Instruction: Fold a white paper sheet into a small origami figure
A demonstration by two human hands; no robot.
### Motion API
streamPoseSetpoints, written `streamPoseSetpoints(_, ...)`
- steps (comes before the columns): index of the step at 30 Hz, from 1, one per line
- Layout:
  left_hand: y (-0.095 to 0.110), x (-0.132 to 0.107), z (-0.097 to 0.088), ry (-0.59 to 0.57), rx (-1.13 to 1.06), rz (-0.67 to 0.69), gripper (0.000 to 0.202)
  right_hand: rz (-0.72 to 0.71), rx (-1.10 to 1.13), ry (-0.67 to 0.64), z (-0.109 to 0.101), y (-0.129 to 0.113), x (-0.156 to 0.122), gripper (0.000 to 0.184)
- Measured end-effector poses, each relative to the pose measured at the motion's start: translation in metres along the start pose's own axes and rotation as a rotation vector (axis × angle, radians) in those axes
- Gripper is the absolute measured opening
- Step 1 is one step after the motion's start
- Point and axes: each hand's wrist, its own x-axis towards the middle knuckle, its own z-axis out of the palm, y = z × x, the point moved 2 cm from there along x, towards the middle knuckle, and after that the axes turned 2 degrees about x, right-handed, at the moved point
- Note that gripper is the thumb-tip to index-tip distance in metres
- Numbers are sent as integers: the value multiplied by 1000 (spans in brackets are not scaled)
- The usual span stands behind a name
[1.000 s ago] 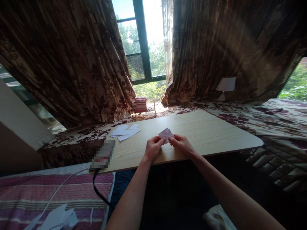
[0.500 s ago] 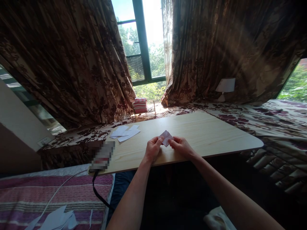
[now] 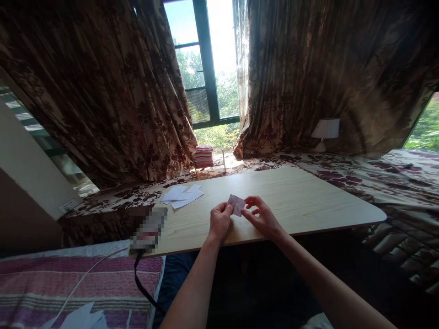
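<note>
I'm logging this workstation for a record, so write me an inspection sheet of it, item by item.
Surface: pale wood-grain table, with one rounded corner in view at the right.
Job's things: small creased paper, held above the table.
Clutter: white paper pieces overlapping on the table; a pixelated item at its left end, unidentifiable; more paper on the striped cover.
Hands: left hand pinches the creased paper; right hand has thumb and fingers apart at its right edge, contact unclear.
Cables: black cord hanging by the pixelated item; white cable across the striped cover.
Surroundings: patterned curtains, window, lamp, striped cloth stack.
</note>
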Motion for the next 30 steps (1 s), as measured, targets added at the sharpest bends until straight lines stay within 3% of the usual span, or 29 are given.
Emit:
streamPoseSetpoints(4, 1, 0, 0, 21, -52, -9, 23, -15, 15, -38, 4, 0, 0, 38)
streamPoseSetpoints(10, 3, -2, 0, 31, -112, -28, 27, 13, 23, -69, 3, 1, 0, 27)
streamPoseSetpoints(17, 10, -5, 4, -35, -112, -40, 27, 34, 72, -60, 1, 4, 1, 17)
streamPoseSetpoints(30, 6, -4, 4, -58, -87, -45, 27, 55, 166, -58, 0, 8, 1, 21)
